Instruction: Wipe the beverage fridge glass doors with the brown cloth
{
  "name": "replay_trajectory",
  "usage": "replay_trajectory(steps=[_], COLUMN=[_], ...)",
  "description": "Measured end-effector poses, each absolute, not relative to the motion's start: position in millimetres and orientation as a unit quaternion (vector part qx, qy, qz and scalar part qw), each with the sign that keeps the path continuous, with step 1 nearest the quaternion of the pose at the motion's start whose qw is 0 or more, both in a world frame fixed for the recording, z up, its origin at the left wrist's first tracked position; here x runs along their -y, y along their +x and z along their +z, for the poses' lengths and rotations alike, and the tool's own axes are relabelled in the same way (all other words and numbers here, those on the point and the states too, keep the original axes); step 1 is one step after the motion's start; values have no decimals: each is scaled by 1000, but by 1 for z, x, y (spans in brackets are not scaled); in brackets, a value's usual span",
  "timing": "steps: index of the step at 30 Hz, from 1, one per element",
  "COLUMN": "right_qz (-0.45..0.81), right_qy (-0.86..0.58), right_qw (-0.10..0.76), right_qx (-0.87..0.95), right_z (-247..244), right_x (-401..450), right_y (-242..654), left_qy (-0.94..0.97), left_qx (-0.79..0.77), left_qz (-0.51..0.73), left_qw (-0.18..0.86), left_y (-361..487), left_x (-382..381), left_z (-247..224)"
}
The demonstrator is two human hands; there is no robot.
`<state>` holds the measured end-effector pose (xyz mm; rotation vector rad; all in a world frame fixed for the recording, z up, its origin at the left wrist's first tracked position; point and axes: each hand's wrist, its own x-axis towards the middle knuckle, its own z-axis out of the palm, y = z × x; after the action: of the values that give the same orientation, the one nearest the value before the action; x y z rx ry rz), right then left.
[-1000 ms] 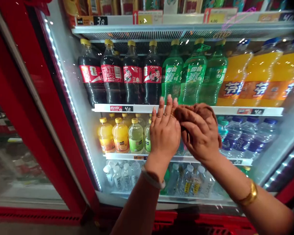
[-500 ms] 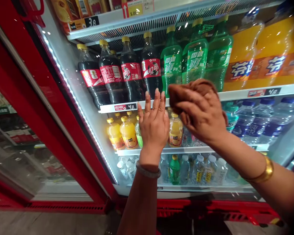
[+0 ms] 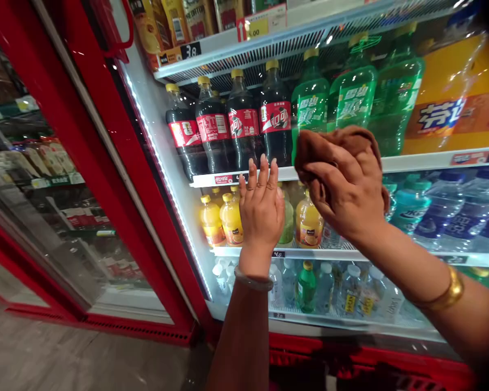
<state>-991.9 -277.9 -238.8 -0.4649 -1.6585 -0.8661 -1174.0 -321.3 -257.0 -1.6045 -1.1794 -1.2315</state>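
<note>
The right hand [image 3: 348, 193] has its fingers clenched around a crumpled brown cloth [image 3: 308, 145], held before the green Sprite bottles [image 3: 310, 106]. The left hand [image 3: 262, 214] is released, fingers straight and slightly apart, before the shelf edge [image 3: 287, 174] under the Coca-Cola bottles [image 3: 243, 124]; whether it touches any surface, I cannot tell.

Cola bottles [image 3: 276, 117] beside green bottles [image 3: 353, 100], juice bottles [image 3: 309, 225] below

We have the cloth [image 3: 309, 146] in our right hand [image 3: 346, 187], right of our left hand [image 3: 261, 217], before soda bottles [image 3: 243, 122] shelved above juice bottles [image 3: 309, 222].
</note>
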Motion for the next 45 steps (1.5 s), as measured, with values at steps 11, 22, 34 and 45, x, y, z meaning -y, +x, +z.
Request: replay_trajectory(steps=[11,22,34,45], right_qz=[-362,-387,-421,-407], right_qy=[-189,-140,-78,-76], right_qw=[540,502,473,429], right_qx=[736,761,770,803], right_z=[-237,-231,-239,-262], right_x=[289,295,297,308], right_y=[-1047,-1076,-1098,-1113], left_qy=[-605,-568,-582,-558], left_qx=[503,528,509,531], left_qz=[-501,-517,-528,-546], left_qw=[360,362,351,330], left_y=[-1205,-1244,-1270,-1284], left_x=[332,341,347,358], left_z=[-256,-261,-265,-267])
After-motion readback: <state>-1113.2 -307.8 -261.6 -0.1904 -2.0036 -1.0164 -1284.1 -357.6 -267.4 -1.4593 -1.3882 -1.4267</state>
